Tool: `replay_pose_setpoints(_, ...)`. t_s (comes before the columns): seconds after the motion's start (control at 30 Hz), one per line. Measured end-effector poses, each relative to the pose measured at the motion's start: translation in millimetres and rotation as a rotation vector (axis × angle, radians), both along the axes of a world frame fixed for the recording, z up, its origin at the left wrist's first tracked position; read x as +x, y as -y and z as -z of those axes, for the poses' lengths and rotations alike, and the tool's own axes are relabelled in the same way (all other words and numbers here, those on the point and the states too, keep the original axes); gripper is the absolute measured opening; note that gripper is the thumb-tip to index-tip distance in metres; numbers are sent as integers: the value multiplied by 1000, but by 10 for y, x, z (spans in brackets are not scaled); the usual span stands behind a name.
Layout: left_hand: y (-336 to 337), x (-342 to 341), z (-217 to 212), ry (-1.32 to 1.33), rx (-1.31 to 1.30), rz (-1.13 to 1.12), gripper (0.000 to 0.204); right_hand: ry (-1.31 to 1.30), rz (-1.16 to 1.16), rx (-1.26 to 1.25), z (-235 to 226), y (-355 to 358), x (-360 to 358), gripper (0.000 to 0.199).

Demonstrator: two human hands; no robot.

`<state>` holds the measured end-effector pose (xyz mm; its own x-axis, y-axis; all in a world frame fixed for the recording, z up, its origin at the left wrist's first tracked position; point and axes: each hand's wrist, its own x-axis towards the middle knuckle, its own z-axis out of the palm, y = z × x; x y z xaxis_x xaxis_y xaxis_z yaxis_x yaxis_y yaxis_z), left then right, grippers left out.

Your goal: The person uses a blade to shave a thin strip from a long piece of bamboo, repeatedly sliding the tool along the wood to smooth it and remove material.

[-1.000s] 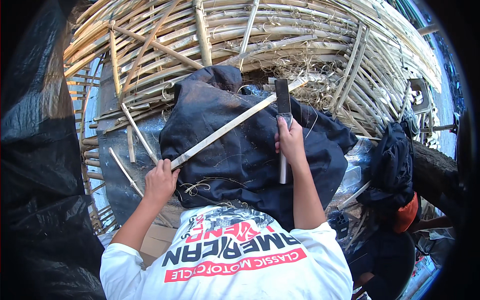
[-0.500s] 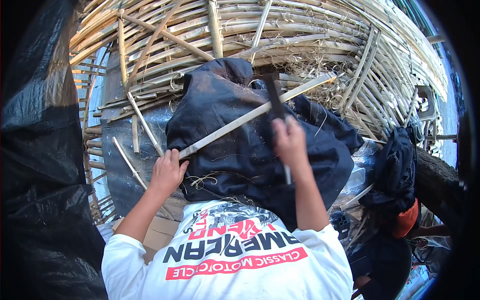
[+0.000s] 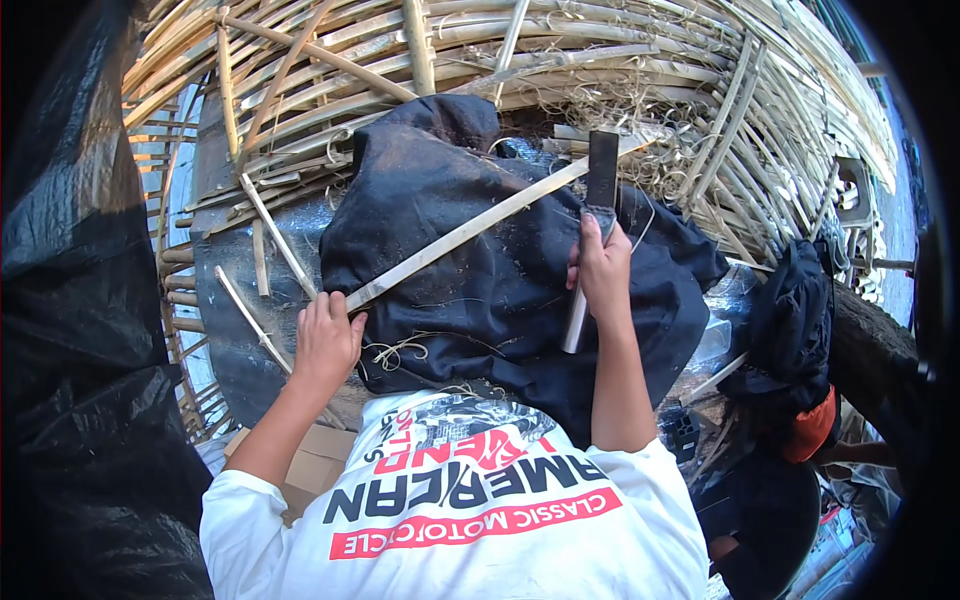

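Note:
A long, pale bamboo strip (image 3: 465, 232) slants from lower left to upper right over a dark cloth (image 3: 420, 190) spread in front of me. My left hand (image 3: 328, 335) is closed round the strip's near end. In my right hand (image 3: 603, 265) is a knife (image 3: 603, 165) with a broad dark blade and a shiny metal tube handle. Its blade points away from me and crosses in front of the strip near the far end. Whether the blade touches the strip, I cannot tell. Thin curled shavings (image 3: 398, 352) lie on the cloth near my left hand.
A large stack of split bamboo (image 3: 590, 75) spans the far side, with curly shavings (image 3: 670, 165) caught in it. Loose strips (image 3: 278, 235) lie to the left. A black plastic sheet (image 3: 80, 330) hangs at far left. A dark bag (image 3: 790, 320) is at right, beside a thick log (image 3: 870, 340).
My right hand has moved right and slightly away from me with the knife, which was smeared by motion before. My left hand keeps its hold on the bamboo strip.

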<state>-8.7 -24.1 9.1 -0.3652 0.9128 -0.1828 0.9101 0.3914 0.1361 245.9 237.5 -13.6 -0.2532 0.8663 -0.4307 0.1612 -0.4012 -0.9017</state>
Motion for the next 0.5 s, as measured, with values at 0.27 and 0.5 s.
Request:
replay_pose_setpoints(0.27,-45,15,37,20,-6,3,34,-11,-354,-27,-48,579,-173,19)
replay_pose_setpoints(0.5,-18,26,48,56,16,1,34,15,-101,55,-143,5,-86,23)
